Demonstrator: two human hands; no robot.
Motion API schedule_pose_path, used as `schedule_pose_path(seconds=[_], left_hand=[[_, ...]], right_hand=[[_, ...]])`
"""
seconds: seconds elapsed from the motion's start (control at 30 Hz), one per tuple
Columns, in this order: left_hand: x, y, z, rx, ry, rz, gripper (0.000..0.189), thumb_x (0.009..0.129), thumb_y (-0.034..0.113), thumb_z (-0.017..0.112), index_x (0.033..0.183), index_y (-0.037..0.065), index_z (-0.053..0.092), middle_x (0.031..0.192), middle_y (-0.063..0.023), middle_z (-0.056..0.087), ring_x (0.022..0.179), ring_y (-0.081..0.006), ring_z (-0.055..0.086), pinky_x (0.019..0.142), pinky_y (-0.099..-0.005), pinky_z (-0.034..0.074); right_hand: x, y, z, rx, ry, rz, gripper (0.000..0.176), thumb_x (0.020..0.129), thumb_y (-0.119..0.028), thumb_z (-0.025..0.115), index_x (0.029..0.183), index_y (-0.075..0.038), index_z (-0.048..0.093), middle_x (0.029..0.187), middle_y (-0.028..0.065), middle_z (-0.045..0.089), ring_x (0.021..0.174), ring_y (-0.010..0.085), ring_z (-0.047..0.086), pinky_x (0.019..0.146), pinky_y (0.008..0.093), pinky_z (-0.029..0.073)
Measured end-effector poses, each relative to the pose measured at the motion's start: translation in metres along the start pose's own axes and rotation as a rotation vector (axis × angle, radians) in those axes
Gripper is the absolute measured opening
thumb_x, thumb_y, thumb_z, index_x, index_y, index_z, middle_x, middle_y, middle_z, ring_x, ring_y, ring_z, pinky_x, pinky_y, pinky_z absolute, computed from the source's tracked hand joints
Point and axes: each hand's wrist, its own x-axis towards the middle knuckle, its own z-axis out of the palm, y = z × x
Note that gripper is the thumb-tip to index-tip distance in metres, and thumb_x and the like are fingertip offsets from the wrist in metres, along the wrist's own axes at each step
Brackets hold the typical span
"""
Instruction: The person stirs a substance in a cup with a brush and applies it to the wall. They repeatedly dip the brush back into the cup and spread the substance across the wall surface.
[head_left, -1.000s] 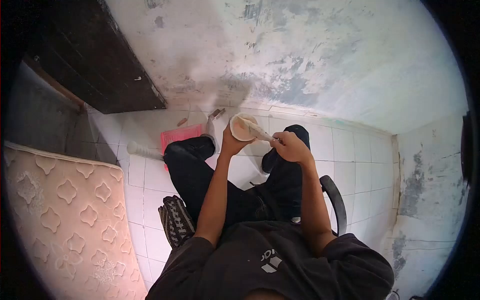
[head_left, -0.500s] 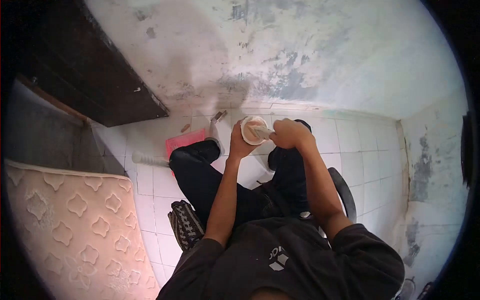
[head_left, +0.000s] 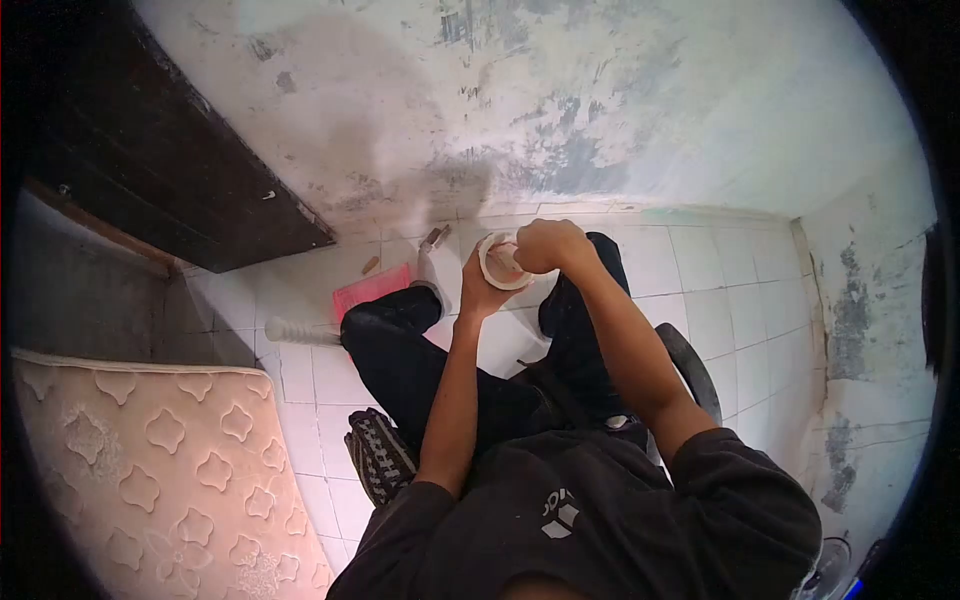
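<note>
My left hand (head_left: 482, 290) is wrapped around the side of a small white tub (head_left: 487, 278), which stands out in front of me between my knees. Inside the tub is a pale pinkish substance (head_left: 503, 268). Over the tub's right rim, my right hand (head_left: 548, 246) is closed on a pale flat tool (head_left: 512, 254) that reaches down into the tub. The fist covers most of the tool, so its exact kind cannot be made out.
A pink tray-like item (head_left: 372, 288) lies on the white tiles by my left knee, near a ribbed white object (head_left: 300, 331). A patterned mattress (head_left: 165, 480) fills the lower left. Ahead are a stained wall (head_left: 560, 120) and a dark door (head_left: 170, 140).
My right hand has moved slightly up and to the left, closer over the tub, and the tool shows less. My left hand keeps its hold. The view has shifted a little.
</note>
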Motion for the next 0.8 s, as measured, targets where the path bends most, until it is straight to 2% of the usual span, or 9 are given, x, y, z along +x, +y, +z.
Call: schedule_pose_path(seconds=[0.03, 0.17, 0.23, 0.43, 0.57, 0.67, 0.73, 0.77, 0.8], left_hand=[[0.001, -0.002, 0.0, 0.0, 0.005, 0.0, 0.081, 0.052, 0.019, 0.093, 0.121, 0.004, 0.052, 0.113, -0.0114, 0.061, 0.106, -0.0244, 0.059, 0.093, -0.0376, 0.048], [0.001, -0.003, 0.0, -0.084, 0.01, -0.02, 0.078, 0.052, 0.017, 0.093, 0.119, 0.004, 0.053, 0.112, -0.0101, 0.061, 0.105, -0.0225, 0.059, 0.093, -0.0362, 0.048], [0.002, -0.001, 0.0, -0.083, 0.024, 0.006, 0.078, 0.053, 0.017, 0.093, 0.118, 0.004, 0.054, 0.112, -0.0097, 0.061, 0.105, -0.0219, 0.059, 0.093, -0.0359, 0.048], [0.001, -0.004, 0.002, -0.138, -0.041, -0.016, 0.078, 0.053, 0.018, 0.093, 0.119, 0.005, 0.054, 0.112, -0.0089, 0.061, 0.105, -0.0208, 0.059, 0.094, -0.0355, 0.047], [-0.002, -0.005, 0.001, -0.056, -0.105, -0.072, 0.078, 0.053, 0.018, 0.093, 0.119, 0.004, 0.054, 0.113, -0.0086, 0.061, 0.105, -0.0206, 0.059, 0.094, -0.0349, 0.047], [0.0, -0.003, -0.002, -0.072, -0.115, -0.048, 0.078, 0.053, 0.018, 0.093, 0.12, 0.004, 0.054, 0.113, -0.0084, 0.061, 0.105, -0.0205, 0.059, 0.094, -0.0346, 0.047], [0.001, -0.004, -0.005, -0.085, -0.106, -0.018, 0.078, 0.053, 0.018, 0.093, 0.12, 0.004, 0.054, 0.113, -0.0084, 0.061, 0.104, -0.0203, 0.059, 0.093, -0.0344, 0.047], [0.001, -0.004, -0.005, -0.126, -0.1, -0.031, 0.077, 0.054, 0.017, 0.093, 0.12, 0.004, 0.054, 0.113, -0.0082, 0.061, 0.104, -0.0199, 0.059, 0.093, -0.0343, 0.047], [0.001, -0.004, -0.006, -0.168, -0.096, -0.042, 0.076, 0.055, 0.017, 0.092, 0.12, 0.004, 0.054, 0.112, -0.008, 0.061, 0.104, -0.0194, 0.059, 0.093, -0.0342, 0.047]], right_hand=[[0.0, 0.004, 0.001, 0.013, 0.007, -0.01, 0.036, 0.081, -0.026, 0.051, 0.098, 0.0, 0.069, 0.105, 0.0207, 0.067, 0.098, 0.0366, 0.065, 0.086, 0.0446, 0.051], [0.004, 0.017, 0.0, 0.013, 0.058, -0.038, 0.039, 0.082, -0.03, 0.05, 0.096, 0.002, 0.069, 0.104, 0.0229, 0.066, 0.096, 0.0374, 0.065, 0.085, 0.0443, 0.051], [-0.002, 0.017, -0.014, 0.065, -0.112, -0.007, 0.042, 0.083, -0.032, 0.05, 0.096, 0.004, 0.068, 0.103, 0.0259, 0.065, 0.094, 0.0384, 0.064, 0.083, 0.0447, 0.051], [0.003, 0.02, -0.001, 0.091, -0.011, -0.042, 0.043, 0.083, -0.032, 0.049, 0.094, 0.005, 0.068, 0.097, 0.0273, 0.066, 0.092, 0.0388, 0.065, 0.08, 0.046, 0.051], [0.012, 0.019, 0.011, 0.064, 0.014, -0.042, 0.043, 0.083, -0.032, 0.05, 0.094, 0.005, 0.068, 0.098, 0.0271, 0.066, 0.094, 0.0383, 0.064, 0.082, 0.0459, 0.05], [0.011, 0.025, 0.008, 0.052, 0.033, -0.104, 0.043, 0.083, -0.031, 0.05, 0.089, 0.007, 0.068, 0.09, 0.0265, 0.067, 0.085, 0.0378, 0.066, 0.077, 0.046, 0.051], [0.0, 0.027, -0.007, 0.121, -0.075, -0.078, 0.042, 0.082, -0.031, 0.049, 0.081, 0.007, 0.068, 0.075, 0.0225, 0.067, 0.069, 0.033, 0.066, 0.067, 0.0426, 0.052], [-0.001, 0.029, -0.009, 0.12, -0.077, -0.081, 0.042, 0.082, -0.031, 0.049, 0.081, 0.007, 0.068, 0.075, 0.0225, 0.067, 0.069, 0.033, 0.066, 0.067, 0.0426, 0.052], [-0.002, 0.031, -0.011, 0.165, -0.1, -0.055, 0.042, 0.082, -0.031, 0.049, 0.078, 0.006, 0.068, 0.068, 0.0196, 0.065, 0.062, 0.0295, 0.064, 0.062, 0.0405, 0.051]])
